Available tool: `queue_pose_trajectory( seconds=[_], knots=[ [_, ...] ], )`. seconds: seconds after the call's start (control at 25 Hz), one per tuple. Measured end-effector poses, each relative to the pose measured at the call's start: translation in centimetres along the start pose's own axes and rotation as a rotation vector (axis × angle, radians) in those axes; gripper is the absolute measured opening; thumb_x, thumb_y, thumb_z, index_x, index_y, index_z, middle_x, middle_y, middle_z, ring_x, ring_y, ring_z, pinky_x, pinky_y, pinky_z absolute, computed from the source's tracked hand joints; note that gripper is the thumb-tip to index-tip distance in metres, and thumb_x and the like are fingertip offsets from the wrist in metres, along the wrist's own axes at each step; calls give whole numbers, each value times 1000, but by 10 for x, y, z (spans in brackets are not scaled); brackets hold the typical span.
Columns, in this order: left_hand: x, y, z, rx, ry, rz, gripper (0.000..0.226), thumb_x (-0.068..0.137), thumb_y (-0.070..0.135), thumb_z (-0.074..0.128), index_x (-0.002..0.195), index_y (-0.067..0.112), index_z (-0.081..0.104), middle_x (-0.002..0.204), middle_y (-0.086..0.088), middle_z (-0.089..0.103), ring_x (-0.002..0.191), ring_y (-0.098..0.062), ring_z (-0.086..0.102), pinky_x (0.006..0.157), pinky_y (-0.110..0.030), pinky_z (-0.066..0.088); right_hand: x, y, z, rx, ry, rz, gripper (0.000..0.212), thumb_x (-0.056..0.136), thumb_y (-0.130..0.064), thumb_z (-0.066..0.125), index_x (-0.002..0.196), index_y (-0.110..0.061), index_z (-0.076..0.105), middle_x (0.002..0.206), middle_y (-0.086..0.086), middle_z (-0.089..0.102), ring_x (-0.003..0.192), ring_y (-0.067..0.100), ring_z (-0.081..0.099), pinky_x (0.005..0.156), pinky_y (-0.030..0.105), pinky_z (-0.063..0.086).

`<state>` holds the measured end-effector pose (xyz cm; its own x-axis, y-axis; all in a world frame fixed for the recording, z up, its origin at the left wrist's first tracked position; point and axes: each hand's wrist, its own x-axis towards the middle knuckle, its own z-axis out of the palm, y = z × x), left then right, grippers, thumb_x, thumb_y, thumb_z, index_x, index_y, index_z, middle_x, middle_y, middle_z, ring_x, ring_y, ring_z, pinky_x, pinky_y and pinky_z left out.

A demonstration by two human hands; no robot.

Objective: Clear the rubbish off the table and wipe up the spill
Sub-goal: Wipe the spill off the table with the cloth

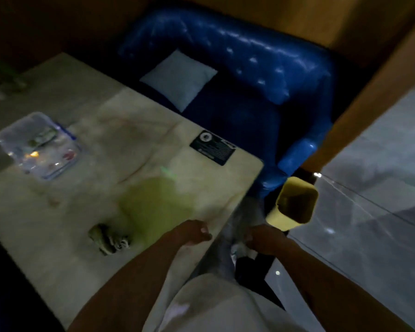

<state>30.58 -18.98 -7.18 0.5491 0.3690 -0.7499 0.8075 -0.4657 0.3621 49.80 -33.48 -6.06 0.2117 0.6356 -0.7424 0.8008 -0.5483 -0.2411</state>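
Observation:
A yellow-green spill (153, 202) spreads over the pale marble table (58, 236) near its right edge. A crumpled greenish wad (108, 240) lies just left of the spill. My left hand (194, 233) rests at the table's right edge beside the spill, fingers curled in with nothing visible in them. My right hand (266, 238) is off the table, below the edge, closed around pale crumpled rubbish (240, 249) that is blurred. A yellow bin (280, 219) stands on the floor just beyond my right hand, with its mouth open.
A clear plastic box (38, 147) with scraps inside sits at the table's left. A black card (212, 147) lies near the far right corner. A blue sofa (249, 68) with a white cushion (177, 80) stands behind the table. Grey floor (369, 188) lies to the right.

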Motion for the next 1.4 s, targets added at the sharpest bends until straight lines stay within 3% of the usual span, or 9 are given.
queue_pose_trajectory(
  seconds=[0.16, 0.32, 0.52, 0.76, 0.92, 1.12, 1.2, 1.32, 1.4],
  knots=[
    [-13, -20, -12, -206, 86, -157, 32, 93, 44, 51, 107, 16, 60, 128, -13, 61, 116, -29, 57, 96, -35, 44, 45, -21, -46, -185, 13, -223, 32, 92, -32, 50, 117, -16, 60, 123, 11, 63, 112, 29, 59, 90, 33, 46],
    [-34, -28, -12, -381, 211, -317, 44, 92, 46, 56, 123, 15, 60, 131, -10, 60, 119, -27, 56, 99, -35, 45, 79, -46, -84, -402, -101, -385, 33, 91, -33, 50, 121, -20, 57, 126, 8, 61, 110, 28, 59, 88, 34, 48],
    [-58, -40, 9, -531, 405, -491, 42, 89, 45, 59, 123, 20, 60, 127, -6, 64, 115, -25, 60, 98, -36, 49, 112, -79, -106, -578, -131, -526, 40, 89, -35, 51, 127, -25, 54, 134, 6, 56, 117, 26, 55, 92, 31, 44],
    [-64, -45, 62, -432, 885, -627, 47, 86, 54, 48, 128, 33, 50, 133, 6, 55, 112, -18, 60, 85, -36, 52, 136, -100, -86, -611, 181, -715, 49, 93, -43, 45, 140, -32, 36, 141, 0, 41, 124, 25, 45, 94, 37, 46],
    [-61, -57, 81, -349, 1039, -710, 52, 86, 54, 45, 130, 28, 47, 138, 2, 52, 121, -18, 54, 94, -40, 51, 149, -97, -70, -651, 297, -724, 59, 91, -50, 43, 146, -30, 31, 150, 3, 33, 135, 27, 33, 101, 40, 42],
    [-55, -94, 80, -312, 1127, -850, 53, 87, 51, 40, 132, 23, 45, 134, -6, 52, 117, -27, 54, 92, -43, 51, 179, -105, -65, -551, 441, -714, 61, 89, -46, 54, 144, -25, 40, 154, 14, 33, 140, 41, 28, 109, 56, 31],
    [-50, -114, 68, -323, 1164, -890, 54, 88, 48, 41, 135, 21, 44, 137, -10, 48, 120, -31, 50, 95, -45, 48, 195, -106, -65, -498, 486, -703, 58, 91, -49, 47, 144, -26, 40, 156, 15, 30, 142, 42, 25, 109, 61, 26],
    [-38, -142, 56, -397, 1165, -952, 63, 93, 40, 43, 150, 23, 23, 155, -11, 28, 139, -33, 30, 110, -49, 32, 212, -101, -61, -475, 554, -731, 61, 90, -54, 32, 144, -28, 42, 155, 17, 31, 141, 44, 26, 111, 62, 25],
    [-26, -156, 54, -449, 1142, -987, 66, 96, 38, 37, 153, 23, 9, 161, -9, 15, 145, -31, 21, 116, -48, 25, 218, -96, -55, -493, 593, -718, 61, 90, -56, 31, 146, -33, 34, 158, 13, 28, 144, 40, 23, 112, 64, 16]
  ],
)
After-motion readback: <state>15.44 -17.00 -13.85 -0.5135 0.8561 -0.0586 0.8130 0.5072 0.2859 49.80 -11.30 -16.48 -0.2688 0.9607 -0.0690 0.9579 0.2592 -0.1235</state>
